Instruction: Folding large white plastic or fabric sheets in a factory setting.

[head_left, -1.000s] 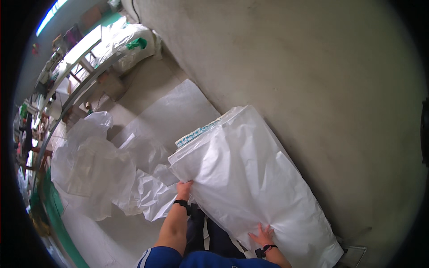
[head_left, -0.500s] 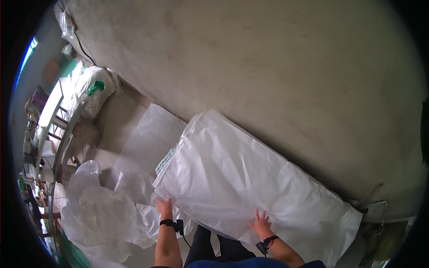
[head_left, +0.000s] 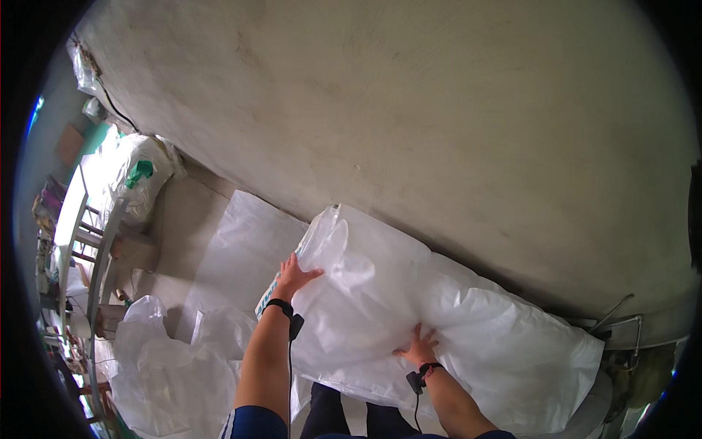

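My left hand (head_left: 295, 276) and right hand (head_left: 419, 349) spread wide on the left end and middle of the long, white plastic-covered stack (head_left: 482, 344) beside the beige wall (head_left: 439, 132), seemingly to press it flat.

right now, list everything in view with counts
covered bundle: 1, white, centre
teal-marked packaging: 1, white and teal, bundle's left end
crumpled plastic: count unclear, translucent white, floor at left
flat sheet: 1, whitish, floor beyond bundle
wall: 1, grey-beige, top and right
plastic-wrapped heap: 1, whitish, upper left
green piece: 1, green, at heap
bench: 1, white top, left
small items: uncounted, mixed, far left
pipe: 1, grey, lower right
wrist straps: 2, black, on wrists
trouser legs: 2, dark, bottom
left hand: 1, bare, on bundle's left end
right hand: 1, bare, on bundle's middle
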